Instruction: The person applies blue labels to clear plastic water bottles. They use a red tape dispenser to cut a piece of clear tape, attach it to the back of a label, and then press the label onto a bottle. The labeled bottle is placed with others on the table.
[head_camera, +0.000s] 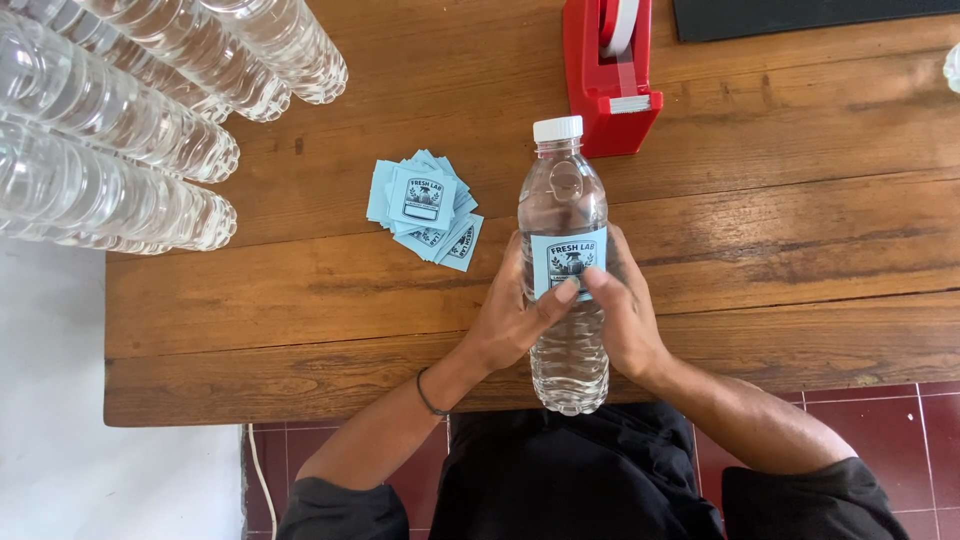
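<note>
**Both hands on a labelled bottle**

Head view: the clear ribbed plastic water bottle with a white cap (567, 265) lies near the wooden tabletop's (800, 230) front edge. The left hand (508, 318) and right hand (628, 310) wrap its middle, thumbs pressing a pale blue paper label (566, 258) flat. Full, it likely feels weighty, its thin wall slippery and yielding; the ribbed waist gives grip.

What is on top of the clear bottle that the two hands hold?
A white cap closes the bottle, and a light blue label lies on its side. Both thumbs cover the label's lower edge.
</note>
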